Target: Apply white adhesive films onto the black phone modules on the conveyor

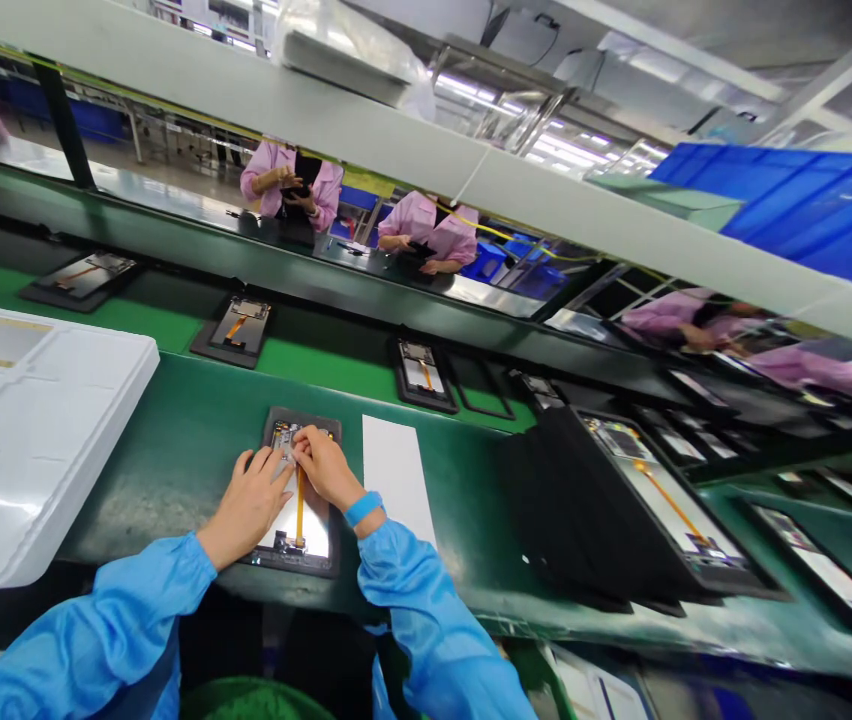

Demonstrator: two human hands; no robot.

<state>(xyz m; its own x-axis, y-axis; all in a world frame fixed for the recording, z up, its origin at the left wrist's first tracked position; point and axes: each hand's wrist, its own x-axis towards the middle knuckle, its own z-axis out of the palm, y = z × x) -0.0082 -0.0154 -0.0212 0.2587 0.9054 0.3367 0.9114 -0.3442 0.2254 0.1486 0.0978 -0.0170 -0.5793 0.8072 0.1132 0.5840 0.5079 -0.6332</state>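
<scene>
White foam tray (28, 440) at L, L hand (250, 505) & R hand (328, 468) w/ blue wristband (363, 508) both half-closed, tips on PCB (285, 438) of tablet panel (313, 530) in black holder (302, 418) on green conveyor (193, 450), white sheet (396, 475) just R, can't tell if gripping

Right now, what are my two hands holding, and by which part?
The left hand and right hand touch the upper end of a dark-framed electronic device; whether they grip it cannot be told.
</scene>
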